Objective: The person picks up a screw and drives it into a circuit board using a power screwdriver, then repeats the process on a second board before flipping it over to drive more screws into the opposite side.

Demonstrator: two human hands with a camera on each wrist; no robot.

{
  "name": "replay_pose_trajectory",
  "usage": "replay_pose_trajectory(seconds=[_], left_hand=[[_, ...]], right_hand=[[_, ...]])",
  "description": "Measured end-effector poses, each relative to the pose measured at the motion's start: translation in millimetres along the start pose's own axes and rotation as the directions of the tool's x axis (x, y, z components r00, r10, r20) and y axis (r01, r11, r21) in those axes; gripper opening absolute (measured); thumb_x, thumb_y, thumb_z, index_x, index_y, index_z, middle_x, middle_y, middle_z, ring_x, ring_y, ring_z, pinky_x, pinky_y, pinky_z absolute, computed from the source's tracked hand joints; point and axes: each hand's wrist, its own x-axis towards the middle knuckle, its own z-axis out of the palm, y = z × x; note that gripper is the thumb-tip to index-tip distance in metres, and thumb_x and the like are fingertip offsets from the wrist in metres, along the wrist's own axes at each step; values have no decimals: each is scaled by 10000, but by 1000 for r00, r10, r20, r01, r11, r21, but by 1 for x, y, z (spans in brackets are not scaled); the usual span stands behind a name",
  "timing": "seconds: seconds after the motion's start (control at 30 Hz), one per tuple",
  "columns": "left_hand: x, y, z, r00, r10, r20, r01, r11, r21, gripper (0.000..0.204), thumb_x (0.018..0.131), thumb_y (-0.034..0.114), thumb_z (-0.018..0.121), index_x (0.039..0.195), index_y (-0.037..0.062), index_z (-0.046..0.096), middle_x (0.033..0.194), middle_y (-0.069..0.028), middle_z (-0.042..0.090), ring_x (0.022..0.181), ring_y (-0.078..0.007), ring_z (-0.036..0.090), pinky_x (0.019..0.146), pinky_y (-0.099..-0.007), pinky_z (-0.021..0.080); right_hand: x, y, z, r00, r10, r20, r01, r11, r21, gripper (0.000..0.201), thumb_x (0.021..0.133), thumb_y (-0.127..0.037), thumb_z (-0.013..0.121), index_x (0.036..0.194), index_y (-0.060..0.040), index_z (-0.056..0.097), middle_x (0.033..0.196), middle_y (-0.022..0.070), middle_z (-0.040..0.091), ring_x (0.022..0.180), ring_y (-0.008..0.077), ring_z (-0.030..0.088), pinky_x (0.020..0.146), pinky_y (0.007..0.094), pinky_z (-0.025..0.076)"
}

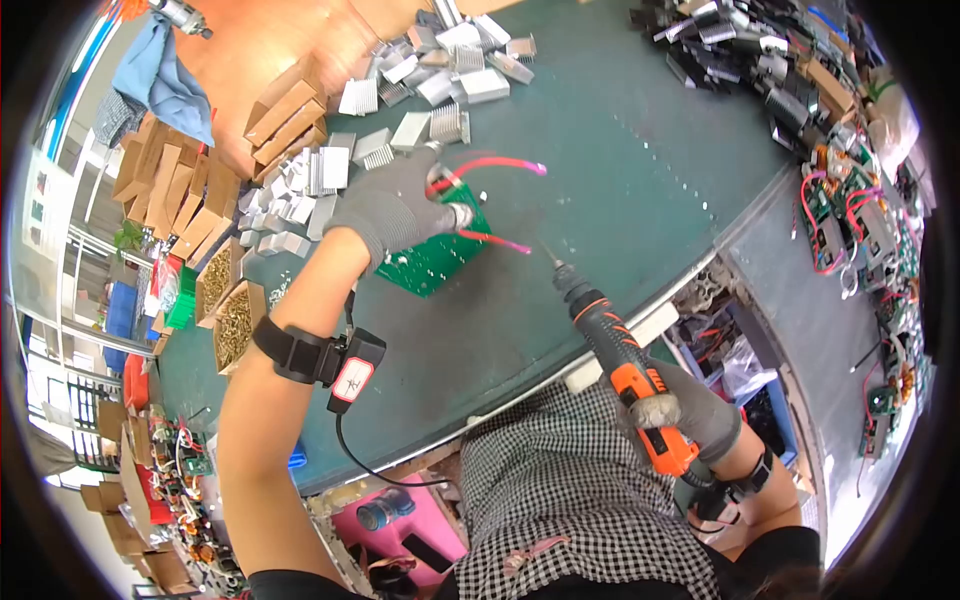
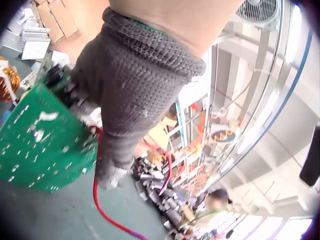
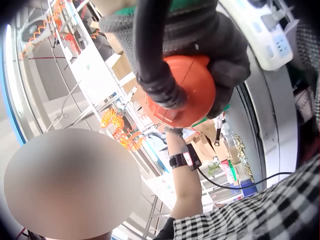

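The gloved left hand (image 1: 395, 200) grips a green circuit board (image 1: 440, 262) above the mat, its solder side showing; in the left wrist view the board (image 2: 45, 142) hangs tilted beside the gloved hand (image 2: 132, 90). Two red wires (image 1: 495, 240) with purple ends stick out from it. My gloved right hand (image 1: 700, 410) holds an orange and black power screwdriver (image 1: 625, 370), whose thin bit points toward the board without touching it. The right wrist view has the tool's orange rear end (image 3: 187, 92) with a thick black cable, fingers of the right hand (image 3: 200, 37) wrapped round it.
Silvery heat sinks (image 1: 460, 60) lie behind the left hand, with cardboard boxes (image 1: 285, 110) and bins of screws (image 1: 235, 325) at the left. Black parts (image 1: 740, 50) and wired boards (image 1: 850, 215) are heaped at the right. A white power strip (image 1: 625, 345) lines the table's near edge.
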Motion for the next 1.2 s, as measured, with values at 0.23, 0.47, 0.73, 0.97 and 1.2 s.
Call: replay_pose_trajectory(seconds=[0.23,0.47,0.73,0.97,1.2], left_hand=[[-48,-16,3,854,-128,-503,-271,716,-643,652,768,181,754,1315,20,439,1019,-97,648,911,-166,626,791,-287,508],[-66,9,8,495,-390,-776,-686,373,-625,324,841,63,688,1111,-38,541,941,-70,632,836,-128,608,713,-275,513],[-42,-9,44,286,-353,-891,-571,683,-454,904,764,284,762,1395,-49,208,1154,-207,525,985,-301,577,856,-374,474],[-116,-52,133,872,-63,-486,1,992,-127,923,750,318,735,1422,-54,223,1355,-269,415,1328,-397,322,1099,-502,271],[-131,-91,39,866,-115,-486,-36,957,-289,730,803,265,679,1383,-25,342,1249,-239,526,1213,-396,481,1041,-433,370]], right_hand=[[56,-72,20,882,-451,-135,424,886,-188,631,726,-419,752,1116,5,496,878,92,622,800,185,609,746,317,508],[160,-144,69,718,-696,31,696,717,-33,370,842,-314,652,1065,-44,530,851,48,594,779,119,553,713,253,461],[164,-212,129,422,-906,32,898,413,-151,383,794,-117,727,1094,-39,502,882,36,602,753,125,599,653,279,514],[175,-136,130,547,-779,307,758,305,-576,683,657,-157,867,1192,-4,470,989,53,600,878,133,594,815,310,509],[166,-128,150,639,-641,425,749,395,-532,675,671,-184,856,1200,-6,478,1014,49,598,898,108,580,805,286,496]])
